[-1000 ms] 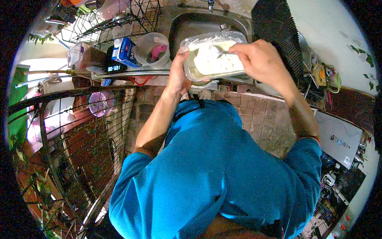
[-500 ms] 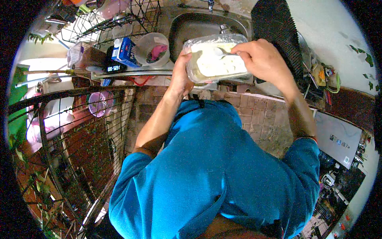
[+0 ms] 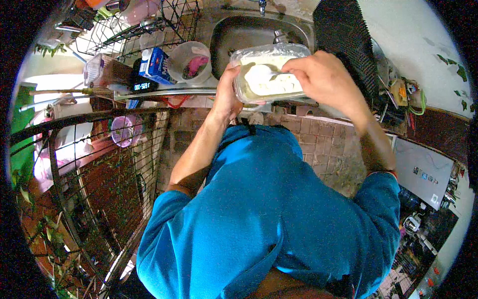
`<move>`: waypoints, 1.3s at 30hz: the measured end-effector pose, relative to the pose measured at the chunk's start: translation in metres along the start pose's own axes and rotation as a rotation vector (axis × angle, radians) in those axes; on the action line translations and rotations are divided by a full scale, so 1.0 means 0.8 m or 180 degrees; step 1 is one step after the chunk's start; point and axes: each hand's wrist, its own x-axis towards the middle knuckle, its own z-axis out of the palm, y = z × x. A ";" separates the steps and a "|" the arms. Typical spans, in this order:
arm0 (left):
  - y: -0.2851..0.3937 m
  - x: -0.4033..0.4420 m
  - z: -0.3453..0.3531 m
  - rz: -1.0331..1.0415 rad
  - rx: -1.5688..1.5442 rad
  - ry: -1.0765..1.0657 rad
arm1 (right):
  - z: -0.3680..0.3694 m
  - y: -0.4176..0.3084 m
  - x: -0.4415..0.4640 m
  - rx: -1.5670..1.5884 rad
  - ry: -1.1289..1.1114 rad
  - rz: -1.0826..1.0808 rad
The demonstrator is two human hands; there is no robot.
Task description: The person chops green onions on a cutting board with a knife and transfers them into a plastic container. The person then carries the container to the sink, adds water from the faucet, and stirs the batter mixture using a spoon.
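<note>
My left hand [image 3: 229,93] grips the left end of a clear plastic tub [image 3: 242,94], its thumb up along the side. Inside lies a pale, creamy white food [image 3: 269,85] with a lumpy surface. My right hand [image 3: 318,74] is closed around the handle of a spoon, coming in over the tub's right end. The spoon's bowl [image 3: 260,72] rests in the white food toward the left; most of the handle is hidden by my fingers. Both hands hold these things in front of the sink's near edge.
Behind the tub is a metal sink [image 3: 224,35] with a tap [image 3: 262,6]. To the left stand a translucent bucket [image 3: 177,67], a blue milk carton [image 3: 158,67], a scale with a lit display [image 3: 143,85] and a wire rack [image 3: 124,35]. A black spiky mat [image 3: 343,35] leans at right.
My right hand has moved a little left and down over the tub, and the spoon's bowl has shifted left through the white food. My left hand and the tub stay nearly still.
</note>
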 end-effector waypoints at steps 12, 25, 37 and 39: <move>-0.003 -0.002 -0.003 0.0014 0.0051 0.0128 | -0.006 0.015 -0.001 0.0140 -0.0091 0.0243; 0.001 -0.005 0.001 -0.0039 0.0267 0.0252 | -0.010 0.028 -0.022 0.0078 0.0384 0.0160; 0.003 -0.003 -0.003 -0.0091 0.0353 0.0305 | -0.019 0.028 -0.028 -0.0278 -0.0267 0.0186; 0.003 -0.003 -0.004 -0.0178 0.0186 0.0210 | -0.017 0.042 -0.026 -0.0031 0.0018 0.0160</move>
